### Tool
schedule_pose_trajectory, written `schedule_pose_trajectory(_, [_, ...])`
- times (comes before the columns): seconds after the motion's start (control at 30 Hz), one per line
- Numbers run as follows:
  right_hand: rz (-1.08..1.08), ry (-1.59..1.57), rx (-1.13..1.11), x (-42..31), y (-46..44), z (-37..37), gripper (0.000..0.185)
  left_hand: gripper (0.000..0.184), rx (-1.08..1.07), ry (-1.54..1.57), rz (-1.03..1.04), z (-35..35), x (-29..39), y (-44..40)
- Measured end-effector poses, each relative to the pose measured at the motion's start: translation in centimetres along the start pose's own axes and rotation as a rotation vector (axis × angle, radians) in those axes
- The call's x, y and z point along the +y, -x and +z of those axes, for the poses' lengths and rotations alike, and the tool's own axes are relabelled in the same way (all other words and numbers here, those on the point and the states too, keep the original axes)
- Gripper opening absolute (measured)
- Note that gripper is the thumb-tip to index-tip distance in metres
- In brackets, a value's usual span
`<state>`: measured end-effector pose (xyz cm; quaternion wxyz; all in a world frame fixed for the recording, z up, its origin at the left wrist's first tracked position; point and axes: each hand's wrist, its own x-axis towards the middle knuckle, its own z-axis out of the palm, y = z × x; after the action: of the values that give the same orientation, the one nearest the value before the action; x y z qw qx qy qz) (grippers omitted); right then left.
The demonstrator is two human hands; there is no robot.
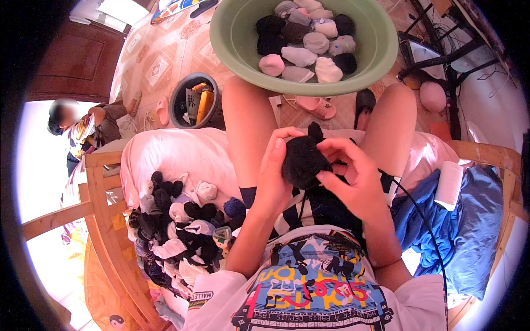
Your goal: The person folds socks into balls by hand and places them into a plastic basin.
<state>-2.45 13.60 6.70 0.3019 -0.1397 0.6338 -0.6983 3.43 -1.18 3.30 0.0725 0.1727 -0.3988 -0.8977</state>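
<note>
A bunched black sock (302, 163) is held up between my two hands above my lap, with a short end poking out at its top. My left hand (271, 168) is closed around its left side. From the right, my right hand (353, 174) grips it with thumb and fingers bent. Beyond my knees is a green basin (237, 49) holding several rolled socks (316, 43) in black, white, grey and pink. On the bed to my left lies a heap of loose socks (171, 220), mostly black, white and grey.
A grey bin (178, 105) with wrappers stands on the tiled floor beside a pink slipper (317, 106). Wooden bed rails (105, 220) flank me. At right lie blue cloth (469, 231) and a white roll (449, 185). A black cable (422, 212) hangs there. Another person (88, 124) sits at far left.
</note>
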Motion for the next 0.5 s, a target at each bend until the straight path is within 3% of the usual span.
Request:
schedule_pose_trajectory(0.07, [-0.011, -0.072, 0.043, 0.7, -0.2, -0.4, 0.032, 0.030, 0.014, -0.042, 0.024, -0.3, -0.5, -0.2])
schedule_pose_trajectory(0.13, [-0.019, -0.143, 0.089, 1.4, -0.4, -0.4, 0.029, 0.024, 0.129, -0.595, 0.324, -0.3, -0.8, -0.6])
schedule_pose_trajectory(0.17, [-0.087, -0.069, 0.169, 1.7, -0.6, -0.3, 0.026, 0.021, 0.239, -0.617, 0.307, 0.0, -0.9, 0.1])
schedule_pose_trajectory(0.3, [-0.269, 0.164, 0.379, 2.1, -0.8, 0.1, 0.018, 0.029, 0.120, -0.876, 0.445, -0.1, -0.7, 0.3])
schedule_pose_trajectory(0.4, [-0.370, 0.443, 0.388, 2.1, -0.5, 0.4, 0.017, 0.037, 0.085, -0.826, 0.394, 0.9, -1.4, 0.5])
schedule_pose_trajectory(0.5, [-0.409, 0.446, 0.352, 2.2, -0.7, 0.6, 0.018, 0.041, 0.103, -0.647, 0.261, 0.2, -2.0, 0.4])
